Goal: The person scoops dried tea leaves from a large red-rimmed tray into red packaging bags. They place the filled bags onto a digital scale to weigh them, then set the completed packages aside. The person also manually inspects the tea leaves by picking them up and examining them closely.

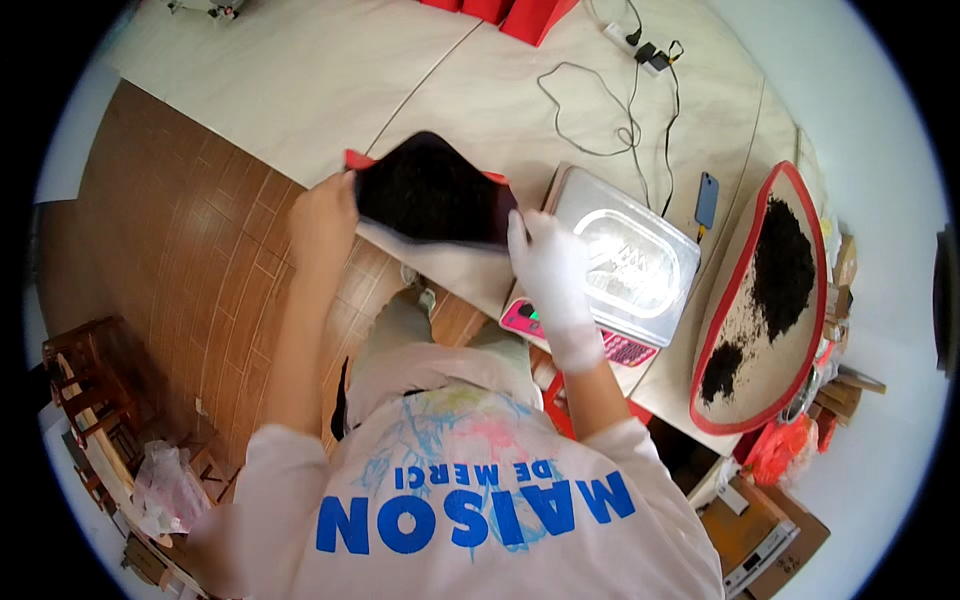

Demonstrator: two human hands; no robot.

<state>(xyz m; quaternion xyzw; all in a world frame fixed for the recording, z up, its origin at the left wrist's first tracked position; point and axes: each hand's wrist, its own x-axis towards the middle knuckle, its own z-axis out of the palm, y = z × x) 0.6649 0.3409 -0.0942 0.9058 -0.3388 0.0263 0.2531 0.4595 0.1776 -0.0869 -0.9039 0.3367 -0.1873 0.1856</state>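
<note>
Between my hands a bag with a dark inside and red bits at its edge is held with its mouth spread wide. Dark, loose, crumbly material shows inside it. My bare left hand pinches the bag's left edge. On the opposite edge, my right hand, in a white glove, grips the bag close to a scale. That scale has a bare steel platform and a pink front panel. Farther right, a wide scoop-shaped tray with a red rim carries heaps of similar dark material.
A phone lies between the scale and tray. Cables run from a power strip across the table. Red packets stand at the far edge. Cardboard boxes are at lower right, wooden furniture at lower left.
</note>
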